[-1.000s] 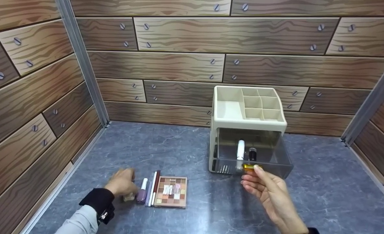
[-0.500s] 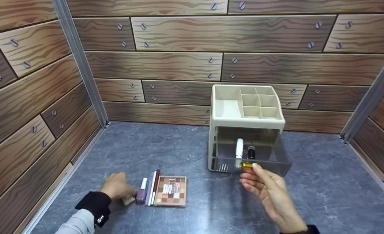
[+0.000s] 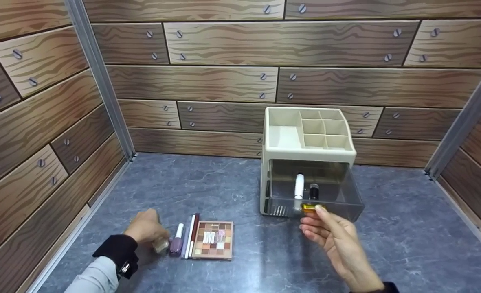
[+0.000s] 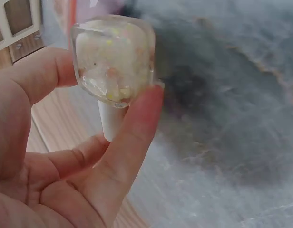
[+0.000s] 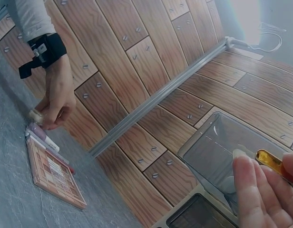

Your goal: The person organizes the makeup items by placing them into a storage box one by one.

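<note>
Clear, squarish glitter bottle (image 4: 113, 61) is shifting slightly beside the white-capped purple bottle (image 3: 176, 246), pinched by the left hand (image 3: 144, 227); the right hand (image 3: 339, 240) is still pinching the glossy amber handle (image 3: 308, 208) of the smoky plastic drawer (image 3: 352, 205), apparently keeping access open.

wood-print back wall (image 3: 224, 81) | metal strip (image 3: 98, 73) in left corner | marbled grey tabletop (image 3: 411, 228) | bright light (image 5: 245, 21)

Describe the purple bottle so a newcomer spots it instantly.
Left of the cream organizer lies a makeup palette. Beyond the slim sticks at its left edge lies the purple bottle. It is white-capped, wider than those sticks, and purple, unlike the pale bottle in the left hand.
</note>
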### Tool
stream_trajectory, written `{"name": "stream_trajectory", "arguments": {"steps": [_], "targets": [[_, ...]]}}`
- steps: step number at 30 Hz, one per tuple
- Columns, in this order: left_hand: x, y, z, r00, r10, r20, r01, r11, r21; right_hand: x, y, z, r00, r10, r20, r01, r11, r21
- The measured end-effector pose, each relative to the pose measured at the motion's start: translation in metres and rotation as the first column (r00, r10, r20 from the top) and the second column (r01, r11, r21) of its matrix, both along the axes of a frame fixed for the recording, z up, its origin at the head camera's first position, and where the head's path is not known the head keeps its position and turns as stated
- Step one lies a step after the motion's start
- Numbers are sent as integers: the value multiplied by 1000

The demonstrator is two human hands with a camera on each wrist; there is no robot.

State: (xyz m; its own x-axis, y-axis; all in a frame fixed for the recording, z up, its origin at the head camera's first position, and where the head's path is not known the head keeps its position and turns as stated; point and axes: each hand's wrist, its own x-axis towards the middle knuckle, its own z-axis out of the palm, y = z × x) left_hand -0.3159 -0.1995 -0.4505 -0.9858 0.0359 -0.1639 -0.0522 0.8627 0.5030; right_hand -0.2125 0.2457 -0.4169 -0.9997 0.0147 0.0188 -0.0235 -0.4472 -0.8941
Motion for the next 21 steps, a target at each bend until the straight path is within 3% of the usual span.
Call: {"name": "stream_trajectory", "arguments": {"steps": [5, 13, 21], "targets": [[-4, 2, 11, 999, -31, -9, 32, 998, 48, 0, 0, 0, 1000, 5, -8, -5, 1000, -1], [-9, 11, 19, 999, -27, 17, 25, 993, 113, -1, -1, 0, 1000, 3, -5, -3, 1000, 5], [-10, 25, 42, 995, -59, 81, 34, 959, 281, 0, 0, 0, 1000, 12, -13, -12, 1000, 8]]}}
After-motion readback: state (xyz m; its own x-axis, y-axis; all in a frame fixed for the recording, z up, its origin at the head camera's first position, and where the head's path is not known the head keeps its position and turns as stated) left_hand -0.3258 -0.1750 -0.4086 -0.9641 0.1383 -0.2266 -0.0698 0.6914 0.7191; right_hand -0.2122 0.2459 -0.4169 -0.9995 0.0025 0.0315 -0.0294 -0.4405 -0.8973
